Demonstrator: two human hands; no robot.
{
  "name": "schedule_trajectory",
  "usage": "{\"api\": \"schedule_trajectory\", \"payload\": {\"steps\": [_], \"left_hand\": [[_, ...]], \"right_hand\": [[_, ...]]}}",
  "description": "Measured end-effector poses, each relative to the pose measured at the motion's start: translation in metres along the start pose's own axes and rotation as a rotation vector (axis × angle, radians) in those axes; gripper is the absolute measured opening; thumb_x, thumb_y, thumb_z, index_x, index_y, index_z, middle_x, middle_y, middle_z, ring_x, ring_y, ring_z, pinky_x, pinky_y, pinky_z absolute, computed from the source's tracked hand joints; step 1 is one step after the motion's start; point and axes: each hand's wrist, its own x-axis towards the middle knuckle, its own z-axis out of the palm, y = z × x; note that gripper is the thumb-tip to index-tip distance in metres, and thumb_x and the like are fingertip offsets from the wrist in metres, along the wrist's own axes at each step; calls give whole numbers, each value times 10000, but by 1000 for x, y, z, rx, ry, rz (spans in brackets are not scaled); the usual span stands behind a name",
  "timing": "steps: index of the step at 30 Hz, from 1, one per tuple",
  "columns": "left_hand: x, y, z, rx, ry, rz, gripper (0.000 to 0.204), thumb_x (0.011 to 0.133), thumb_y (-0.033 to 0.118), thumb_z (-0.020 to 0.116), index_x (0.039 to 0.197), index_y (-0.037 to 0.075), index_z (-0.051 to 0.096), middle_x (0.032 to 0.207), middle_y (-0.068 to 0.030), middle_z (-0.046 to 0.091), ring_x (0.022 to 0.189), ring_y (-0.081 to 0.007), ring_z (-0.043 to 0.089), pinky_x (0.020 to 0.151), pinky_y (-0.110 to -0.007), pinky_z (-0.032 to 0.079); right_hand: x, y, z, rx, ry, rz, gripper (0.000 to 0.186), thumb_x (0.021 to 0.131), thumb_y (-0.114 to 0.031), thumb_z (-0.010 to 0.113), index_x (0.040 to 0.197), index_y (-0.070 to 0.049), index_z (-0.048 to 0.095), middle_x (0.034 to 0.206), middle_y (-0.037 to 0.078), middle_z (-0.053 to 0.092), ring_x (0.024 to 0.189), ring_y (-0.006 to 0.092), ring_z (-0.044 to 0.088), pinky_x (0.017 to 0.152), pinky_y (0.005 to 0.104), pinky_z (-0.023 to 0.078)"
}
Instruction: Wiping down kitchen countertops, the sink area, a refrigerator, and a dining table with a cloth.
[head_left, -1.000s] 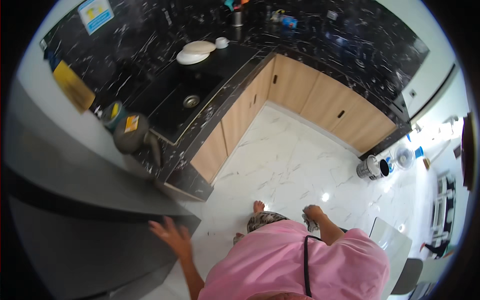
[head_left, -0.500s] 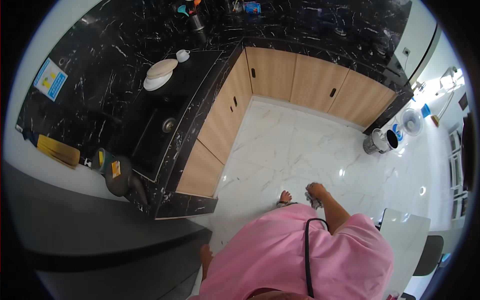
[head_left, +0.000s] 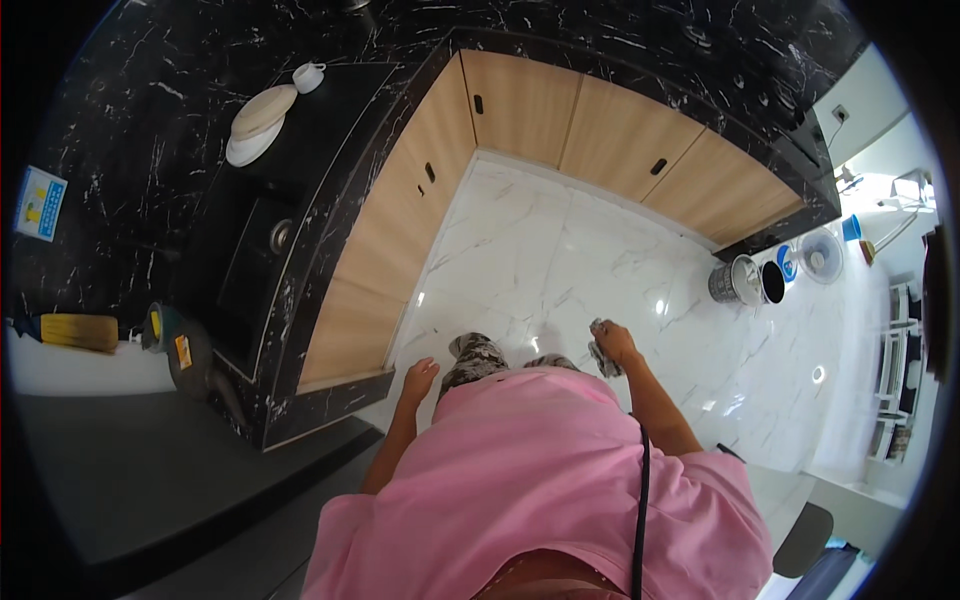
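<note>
My right hand is closed round a crumpled grey patterned cloth, held out in front of my body above the white marbled floor. Part of the cloth hangs below the fingers. My left hand hangs by my side with nothing in it, its fingers loosely apart. It is nearest to the end of the wooden base cabinet on the left. Between the hands show my patterned trouser legs.
A black marbled counter carries a sink, plates, a white cup and a dark kettle. Metal bins and a round clear-lidded tub stand at the right. A grey chair back is lower right.
The view has shifted, with the counter now farther left. My left hand has come forward into fuller view. My right hand still grips the cloth and sits higher in the picture.
</note>
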Motion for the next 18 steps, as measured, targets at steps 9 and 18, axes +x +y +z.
{"api": "schedule_trajectory", "payload": {"steps": [9, 18], "left_hand": [[146, 232, -25, -216, -234, -9, 577, 961, 435, 582, 1393, 60, 510, 1332, -93, 592, 1179, -202, 566, 977, -387, 439], [262, 535, -33, -1349, -948, 114, 701, 998, 610, 315, 1512, 133, 320, 1514, -121, 400, 1384, -356, 391, 1057, -620, 356]], "right_hand": [[104, -155, -146, 1482, -109, -274, 436, 1029, -372, 455, 1275, -22, 538, 1218, 132, 641, 1089, 280, 629, 965, 440, 488], [166, -313, -256, 1595, 5, -419, 575, 1035, -445, 425, 1450, -48, 415, 1483, 120, 431, 1246, 240, 494, 1030, 394, 436]]}}
